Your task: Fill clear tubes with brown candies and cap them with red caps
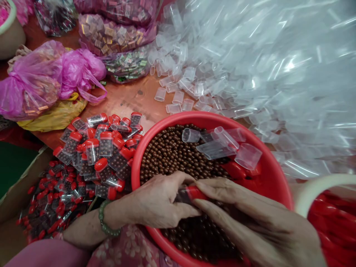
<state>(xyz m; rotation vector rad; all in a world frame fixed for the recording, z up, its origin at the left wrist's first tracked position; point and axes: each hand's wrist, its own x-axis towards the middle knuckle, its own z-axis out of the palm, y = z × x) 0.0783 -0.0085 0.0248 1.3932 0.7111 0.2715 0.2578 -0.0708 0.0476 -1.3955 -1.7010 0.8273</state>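
Over a red basin (210,118) of brown balls (169,148), my two hands meet at one small clear container (182,195) with a red cap (195,193). My left hand (160,202), with a green bead bracelet at the wrist, pinches the container's body. The thumb and fingers of my right hand (250,218) close on the red cap from the right. The fingers partly cover the container. Several empty clear tubes (248,155) lie in the basin on the balls, beside red caps (236,170).
Capped, filled containers (100,148) are heaped left of the basin, above a cardboard box (20,178) holding more. A large pile of clear tubes (250,66) covers the right. Pink bags (36,81) stand at the back left. A pale tub (304,193) of red caps is at right.
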